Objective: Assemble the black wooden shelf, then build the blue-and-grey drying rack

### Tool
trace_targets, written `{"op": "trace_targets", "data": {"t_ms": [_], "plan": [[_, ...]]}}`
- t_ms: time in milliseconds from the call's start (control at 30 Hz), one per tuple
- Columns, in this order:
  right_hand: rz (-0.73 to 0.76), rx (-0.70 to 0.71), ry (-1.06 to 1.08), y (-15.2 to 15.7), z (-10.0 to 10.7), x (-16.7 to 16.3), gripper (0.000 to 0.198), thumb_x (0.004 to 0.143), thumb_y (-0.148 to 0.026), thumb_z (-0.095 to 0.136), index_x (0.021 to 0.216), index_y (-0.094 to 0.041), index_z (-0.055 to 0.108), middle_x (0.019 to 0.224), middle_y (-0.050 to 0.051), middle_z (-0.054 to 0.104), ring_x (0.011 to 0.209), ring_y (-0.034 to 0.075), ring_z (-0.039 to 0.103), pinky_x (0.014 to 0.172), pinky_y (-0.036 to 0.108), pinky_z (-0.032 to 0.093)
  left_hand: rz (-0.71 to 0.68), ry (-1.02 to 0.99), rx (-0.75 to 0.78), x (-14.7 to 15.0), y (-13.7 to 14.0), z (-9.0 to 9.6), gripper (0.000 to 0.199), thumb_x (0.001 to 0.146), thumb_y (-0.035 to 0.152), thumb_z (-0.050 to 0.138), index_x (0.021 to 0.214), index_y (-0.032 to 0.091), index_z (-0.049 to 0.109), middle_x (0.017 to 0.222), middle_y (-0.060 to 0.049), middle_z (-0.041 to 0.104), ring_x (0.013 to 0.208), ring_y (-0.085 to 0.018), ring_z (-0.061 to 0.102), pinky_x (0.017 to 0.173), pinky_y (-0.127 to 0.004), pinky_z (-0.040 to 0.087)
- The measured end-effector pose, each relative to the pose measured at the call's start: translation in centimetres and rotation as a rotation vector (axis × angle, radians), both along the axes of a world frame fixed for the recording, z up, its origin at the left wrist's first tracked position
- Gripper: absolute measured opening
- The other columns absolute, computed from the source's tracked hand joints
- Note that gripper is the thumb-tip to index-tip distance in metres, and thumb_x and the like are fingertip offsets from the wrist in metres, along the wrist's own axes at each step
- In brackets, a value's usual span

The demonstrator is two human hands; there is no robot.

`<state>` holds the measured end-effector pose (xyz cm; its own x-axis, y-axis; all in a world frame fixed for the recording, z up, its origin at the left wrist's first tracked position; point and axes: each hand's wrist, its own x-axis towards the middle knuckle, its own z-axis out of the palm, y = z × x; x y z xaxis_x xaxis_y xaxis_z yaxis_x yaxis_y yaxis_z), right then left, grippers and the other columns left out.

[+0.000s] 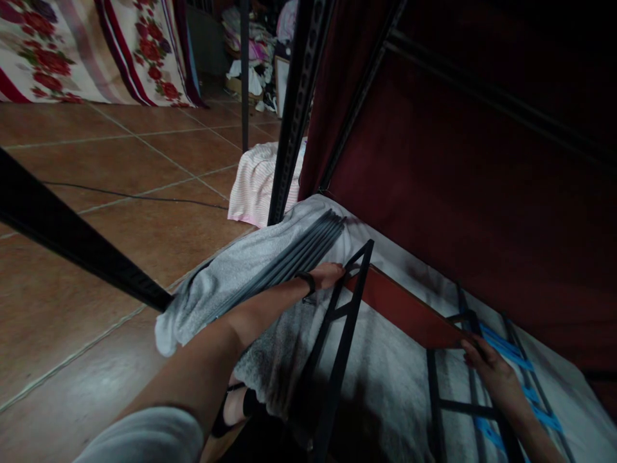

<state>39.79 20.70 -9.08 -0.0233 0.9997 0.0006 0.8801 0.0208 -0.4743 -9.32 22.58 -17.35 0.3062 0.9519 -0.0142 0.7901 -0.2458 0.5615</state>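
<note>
A reddish-brown board (405, 308) spans between two black ladder-like metal frames over the grey cloth. My left hand (330, 275), with a dark band at its wrist, is closed on the left black frame (343, 312), beside the board's far end. My right hand (489, 363) grips the board's near right end, close to the top of the right black frame (465, 406); its fingertips are partly hidden. Left of the board, a bundle of thin grey rods (294, 254) lies on the grey cloth (216, 276).
Black slotted metal posts (294, 109) rise around the cloth-covered surface. Dark red fabric (448, 180) hangs along the right. Blue strips (508, 350) lie by the right frame. A cable (130, 195) crosses the tiled floor (110, 257). Piled items (255, 58) stand at the back.
</note>
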Motion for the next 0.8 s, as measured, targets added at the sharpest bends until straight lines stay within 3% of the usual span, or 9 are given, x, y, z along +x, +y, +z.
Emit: {"op": "trace_targets", "data": {"t_ms": [233, 400, 633, 800], "plan": [[0.011, -0.001, 0.009, -0.2, 0.2, -0.2, 0.06, 0.085, -0.066, 0.054, 0.127, -0.026, 0.063, 0.103, 0.006, 0.074, 0.085, 0.027, 0.075, 0.079, 0.038, 0.058, 0.009, 0.029, 0.024, -0.1, 0.0, -0.6, 0.023, 0.088, 0.013, 0.049, 0.099, 0.018, 0.068, 0.109, -0.01, 0.068, 0.097, -0.023, 0.062, 0.087, -0.032, 0.047], [0.01, 0.006, 0.013, -0.2, 0.3, -0.3, 0.059, 0.083, -0.067, 0.056, 0.124, -0.026, 0.065, 0.103, 0.006, 0.075, 0.081, 0.028, 0.075, 0.078, 0.039, 0.059, 0.024, 0.029, 0.021, 0.0, -0.3, 0.1, 0.024, 0.086, 0.012, 0.049, 0.1, 0.019, 0.069, 0.11, -0.011, 0.068, 0.099, -0.024, 0.063, 0.088, -0.033, 0.045], [-0.014, -0.006, 0.034, -0.2, 0.1, -0.3, 0.063, 0.082, -0.067, 0.056, 0.128, -0.025, 0.064, 0.109, 0.007, 0.074, 0.081, 0.027, 0.075, 0.082, 0.04, 0.058, 0.065, 0.015, -0.034, -0.3, -0.1, 0.6, 0.017, 0.085, 0.015, 0.057, 0.094, 0.02, 0.069, 0.098, -0.007, 0.07, 0.091, -0.023, 0.063, 0.079, -0.032, 0.045], [-0.015, -0.001, 0.028, -0.3, 0.2, -0.3, 0.065, 0.082, -0.067, 0.055, 0.13, -0.024, 0.063, 0.106, 0.007, 0.074, 0.083, 0.028, 0.075, 0.079, 0.039, 0.058, 0.03, 0.015, -0.013, 0.0, -0.3, 0.9, 0.017, 0.086, 0.01, 0.055, 0.096, 0.016, 0.067, 0.106, -0.011, 0.069, 0.091, -0.022, 0.06, 0.083, -0.033, 0.044]]}}
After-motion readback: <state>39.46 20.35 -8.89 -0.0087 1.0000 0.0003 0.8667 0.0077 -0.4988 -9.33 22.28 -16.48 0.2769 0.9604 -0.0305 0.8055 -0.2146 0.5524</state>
